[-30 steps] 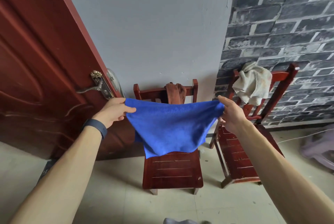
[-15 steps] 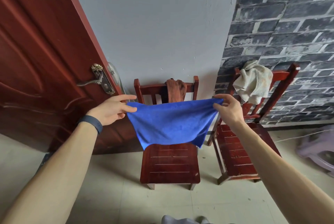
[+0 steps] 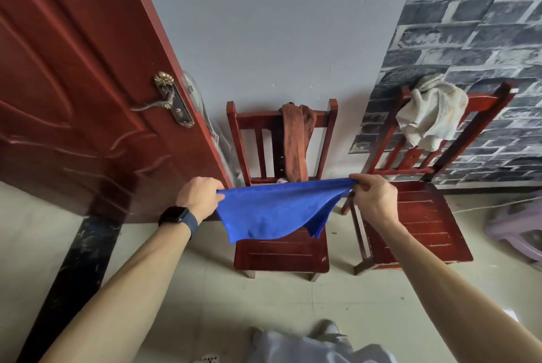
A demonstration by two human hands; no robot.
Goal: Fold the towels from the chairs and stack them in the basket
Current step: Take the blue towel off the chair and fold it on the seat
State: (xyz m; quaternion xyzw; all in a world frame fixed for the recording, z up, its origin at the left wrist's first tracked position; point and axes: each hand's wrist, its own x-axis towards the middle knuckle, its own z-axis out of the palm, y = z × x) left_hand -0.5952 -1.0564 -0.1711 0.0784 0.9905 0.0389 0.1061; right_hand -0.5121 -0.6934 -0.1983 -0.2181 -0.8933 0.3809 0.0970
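Observation:
A blue towel point(image 3: 272, 210) hangs stretched between my hands above the seat of the middle red wooden chair point(image 3: 281, 254). My left hand point(image 3: 199, 197) pinches its left top corner and my right hand point(image 3: 374, 198) pinches its right top corner. A brown towel point(image 3: 296, 143) is draped over that chair's backrest. A crumpled white towel point(image 3: 431, 115) hangs on the backrest of the right red chair point(image 3: 416, 222). No basket is in view.
A dark red door point(image 3: 73, 84) with a brass handle point(image 3: 170, 101) stands open at the left. A grey wall is behind the chairs, with brick-pattern wallpaper at the right. A pale purple stool point(image 3: 519, 228) sits at the far right. My grey trouser leg point(image 3: 308, 345) shows at the bottom.
Both hands have come down with the blue towel, from the chair's backrest to just above the seat. The towel now lies flatter, with its lower edge folded nearer.

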